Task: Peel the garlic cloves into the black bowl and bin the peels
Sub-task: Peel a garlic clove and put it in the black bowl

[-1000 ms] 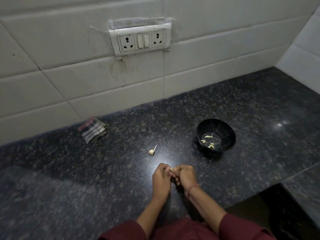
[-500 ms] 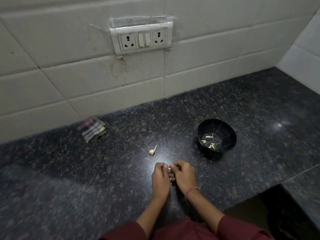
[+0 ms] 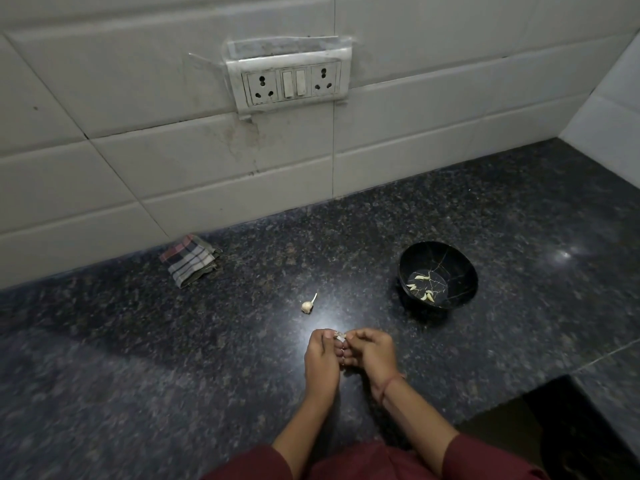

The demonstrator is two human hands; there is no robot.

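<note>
1. The left hand (image 3: 322, 358) and right hand (image 3: 372, 355) are together at lower centre of the frame, just above the dark speckled counter (image 3: 173, 358). The fingers of both are curled.
2. Fingertips of both hands pinch one small pale garlic clove (image 3: 340, 337) at the top of the joined hands. It is mostly hidden; the pale bit showing is possibly loose skin, but I cannot tell.
3. A small garlic head (image 3: 307, 306) with a thin stem lies on the counter near the hands, above and left of them and touching neither.
4. The black bowl (image 3: 464, 268) stands upright right of centre, well apart from the hands. Several peeled cloves (image 3: 423, 287) lie on its bottom.
5. A folded checked cloth (image 3: 189, 259) lies left of centre, at the foot of the tiled wall (image 3: 138, 168).
6. A socket panel (image 3: 289, 83) is on the wall, upper centre.
7. A red thread (image 3: 389, 384) circles the right wrist.
</note>
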